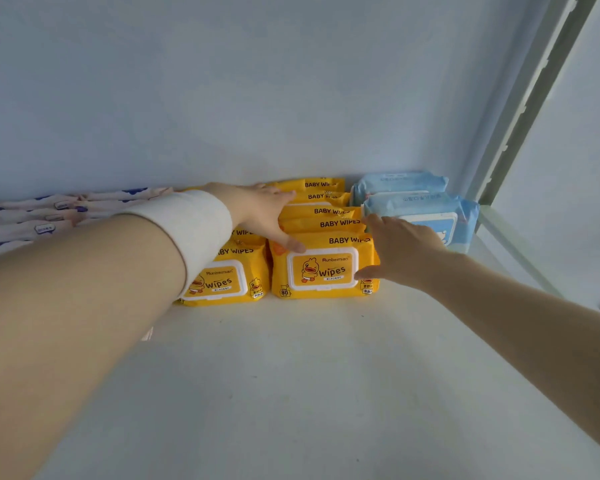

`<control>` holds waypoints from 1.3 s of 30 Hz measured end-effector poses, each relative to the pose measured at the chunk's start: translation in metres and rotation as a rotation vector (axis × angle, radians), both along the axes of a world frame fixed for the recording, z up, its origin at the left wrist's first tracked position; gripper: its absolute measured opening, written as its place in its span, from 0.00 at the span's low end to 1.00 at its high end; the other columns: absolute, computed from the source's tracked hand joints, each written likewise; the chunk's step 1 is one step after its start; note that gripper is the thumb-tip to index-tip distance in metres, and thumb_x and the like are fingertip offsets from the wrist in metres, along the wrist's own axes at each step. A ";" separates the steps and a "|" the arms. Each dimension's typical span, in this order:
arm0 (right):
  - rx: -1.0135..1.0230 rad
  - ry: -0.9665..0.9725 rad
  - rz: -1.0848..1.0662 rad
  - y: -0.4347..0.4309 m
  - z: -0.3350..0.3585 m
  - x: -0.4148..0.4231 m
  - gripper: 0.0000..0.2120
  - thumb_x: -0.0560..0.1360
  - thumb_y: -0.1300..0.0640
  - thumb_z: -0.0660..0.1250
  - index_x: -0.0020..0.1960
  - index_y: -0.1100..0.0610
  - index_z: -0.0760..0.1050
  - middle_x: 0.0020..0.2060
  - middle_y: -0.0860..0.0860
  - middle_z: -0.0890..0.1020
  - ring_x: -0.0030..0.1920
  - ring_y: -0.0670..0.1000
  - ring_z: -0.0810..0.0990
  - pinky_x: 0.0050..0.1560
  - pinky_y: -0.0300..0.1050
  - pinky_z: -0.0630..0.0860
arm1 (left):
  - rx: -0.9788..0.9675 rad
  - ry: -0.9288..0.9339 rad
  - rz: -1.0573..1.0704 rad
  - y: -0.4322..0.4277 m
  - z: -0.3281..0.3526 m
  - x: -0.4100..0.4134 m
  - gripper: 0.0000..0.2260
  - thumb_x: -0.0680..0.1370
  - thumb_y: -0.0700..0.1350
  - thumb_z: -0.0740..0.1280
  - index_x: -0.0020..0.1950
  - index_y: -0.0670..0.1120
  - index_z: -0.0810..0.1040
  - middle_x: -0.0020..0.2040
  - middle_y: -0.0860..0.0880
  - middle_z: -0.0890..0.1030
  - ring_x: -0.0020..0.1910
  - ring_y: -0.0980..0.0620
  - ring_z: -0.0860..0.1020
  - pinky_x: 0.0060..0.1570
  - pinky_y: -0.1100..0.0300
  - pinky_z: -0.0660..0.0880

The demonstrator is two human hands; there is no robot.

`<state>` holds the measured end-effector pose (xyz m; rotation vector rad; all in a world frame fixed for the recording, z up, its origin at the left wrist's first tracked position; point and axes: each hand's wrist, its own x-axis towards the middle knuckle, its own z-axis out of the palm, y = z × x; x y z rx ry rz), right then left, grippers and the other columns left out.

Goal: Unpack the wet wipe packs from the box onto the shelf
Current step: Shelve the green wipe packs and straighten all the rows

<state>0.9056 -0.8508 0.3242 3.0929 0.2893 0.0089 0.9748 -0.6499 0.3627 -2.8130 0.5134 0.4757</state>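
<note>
Head view shows the white shelf (291,375) with yellow wet wipe packs (326,211) standing in rows at its back, blue packs (420,209) just beside them. The step in hand looks like seating the front yellow pack (321,271) against its row. The left hand (260,209) lies flat, fingers straight, across the tops, and the right hand (402,251) curls round that pack's right end; next, I judge, both must let go and fetch another from the unseen box.

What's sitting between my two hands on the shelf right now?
The front yellow wipes pack of the right-hand row, touched by the left hand and the right hand; the head view shows it.
</note>
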 end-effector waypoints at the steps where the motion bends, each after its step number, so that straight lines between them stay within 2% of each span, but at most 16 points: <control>1: 0.058 -0.005 -0.017 0.001 -0.003 0.002 0.43 0.67 0.38 0.70 0.71 0.57 0.56 0.61 0.53 0.75 0.61 0.55 0.75 0.53 0.51 0.75 | -0.044 0.029 0.012 -0.001 -0.001 0.004 0.53 0.60 0.74 0.60 0.77 0.51 0.43 0.78 0.49 0.47 0.77 0.46 0.49 0.74 0.45 0.53; 5: 0.248 0.022 -0.050 0.003 -0.014 0.009 0.44 0.66 0.42 0.73 0.72 0.55 0.55 0.63 0.54 0.74 0.62 0.56 0.74 0.54 0.52 0.75 | -0.168 0.072 0.037 0.001 -0.007 0.016 0.52 0.60 0.72 0.61 0.77 0.52 0.47 0.77 0.49 0.50 0.76 0.45 0.54 0.73 0.49 0.57; 9: 0.444 0.033 -0.082 0.003 -0.022 0.011 0.43 0.64 0.47 0.76 0.71 0.53 0.56 0.64 0.54 0.72 0.64 0.55 0.72 0.58 0.51 0.72 | -0.192 0.077 0.031 0.001 -0.010 0.021 0.53 0.57 0.71 0.61 0.77 0.52 0.48 0.77 0.49 0.50 0.76 0.45 0.53 0.73 0.48 0.57; 12: 0.558 0.003 -0.094 0.004 -0.029 0.009 0.38 0.66 0.52 0.76 0.68 0.54 0.59 0.64 0.53 0.71 0.62 0.54 0.72 0.57 0.47 0.72 | -0.205 0.062 0.022 0.000 -0.011 0.023 0.54 0.55 0.71 0.62 0.77 0.53 0.49 0.76 0.48 0.52 0.75 0.45 0.52 0.72 0.47 0.57; 15: 0.628 -0.133 -0.096 0.008 -0.040 0.004 0.30 0.68 0.55 0.75 0.63 0.58 0.63 0.60 0.54 0.71 0.57 0.55 0.74 0.52 0.45 0.72 | -0.228 0.047 0.010 0.000 -0.011 0.023 0.54 0.54 0.71 0.63 0.77 0.54 0.50 0.75 0.48 0.53 0.75 0.45 0.52 0.72 0.47 0.57; 18: 0.658 -0.253 -0.055 0.011 -0.054 0.002 0.25 0.69 0.59 0.74 0.60 0.63 0.66 0.56 0.56 0.72 0.51 0.57 0.76 0.47 0.47 0.72 | -0.253 0.037 0.014 0.001 -0.011 0.022 0.54 0.54 0.71 0.63 0.76 0.54 0.52 0.75 0.47 0.54 0.75 0.45 0.51 0.71 0.47 0.56; 21: 0.659 -0.275 -0.050 0.011 -0.057 0.003 0.24 0.69 0.58 0.74 0.59 0.63 0.67 0.56 0.56 0.71 0.48 0.53 0.73 0.47 0.46 0.74 | -0.225 0.070 -0.008 0.000 -0.009 0.018 0.55 0.53 0.71 0.62 0.76 0.55 0.50 0.76 0.48 0.51 0.76 0.45 0.50 0.72 0.48 0.55; 23: 0.656 -0.266 -0.050 0.009 -0.055 0.005 0.26 0.68 0.57 0.75 0.59 0.62 0.67 0.57 0.56 0.70 0.49 0.51 0.71 0.49 0.44 0.73 | -0.168 0.101 -0.030 0.000 -0.010 0.015 0.57 0.53 0.71 0.65 0.77 0.55 0.46 0.77 0.48 0.46 0.76 0.44 0.46 0.73 0.48 0.51; 25: 0.665 -0.220 -0.058 0.007 -0.050 0.005 0.27 0.67 0.56 0.75 0.59 0.61 0.66 0.58 0.56 0.71 0.51 0.51 0.72 0.50 0.42 0.72 | -0.132 0.102 -0.044 0.002 -0.013 0.013 0.57 0.57 0.68 0.70 0.77 0.56 0.42 0.78 0.49 0.42 0.76 0.44 0.42 0.74 0.47 0.48; 28: 0.669 -0.174 -0.080 0.008 -0.046 0.006 0.27 0.67 0.55 0.75 0.58 0.60 0.65 0.57 0.55 0.73 0.53 0.54 0.75 0.49 0.44 0.72 | -0.159 0.063 -0.072 0.005 -0.014 0.014 0.53 0.61 0.65 0.73 0.77 0.56 0.44 0.78 0.50 0.44 0.76 0.44 0.44 0.74 0.48 0.49; 31: 0.694 -0.202 -0.103 0.012 -0.048 0.006 0.27 0.66 0.56 0.76 0.57 0.60 0.65 0.55 0.55 0.74 0.47 0.50 0.70 0.45 0.41 0.68 | -0.180 0.029 -0.109 0.006 -0.014 0.017 0.51 0.62 0.63 0.73 0.77 0.55 0.47 0.77 0.50 0.48 0.76 0.45 0.48 0.73 0.49 0.52; 34: 0.698 -0.199 -0.109 0.014 -0.049 0.005 0.27 0.66 0.55 0.76 0.57 0.60 0.65 0.56 0.55 0.74 0.47 0.49 0.68 0.44 0.41 0.67 | -0.191 0.006 -0.126 0.008 -0.015 0.017 0.51 0.62 0.64 0.73 0.77 0.55 0.48 0.78 0.49 0.49 0.76 0.45 0.48 0.74 0.49 0.52; 37: 0.721 -0.155 -0.108 0.012 -0.044 0.004 0.28 0.66 0.55 0.76 0.58 0.58 0.64 0.59 0.55 0.73 0.50 0.49 0.69 0.46 0.42 0.70 | -0.186 0.015 -0.120 0.010 -0.015 0.015 0.51 0.62 0.64 0.72 0.77 0.56 0.46 0.78 0.49 0.46 0.77 0.45 0.47 0.73 0.50 0.51; 39: 0.767 -0.129 -0.119 0.010 -0.044 0.002 0.34 0.65 0.56 0.77 0.63 0.57 0.61 0.61 0.54 0.73 0.54 0.52 0.73 0.52 0.46 0.73 | -0.168 0.026 -0.117 0.011 -0.014 0.014 0.52 0.62 0.64 0.72 0.77 0.56 0.45 0.78 0.49 0.44 0.77 0.45 0.46 0.74 0.49 0.50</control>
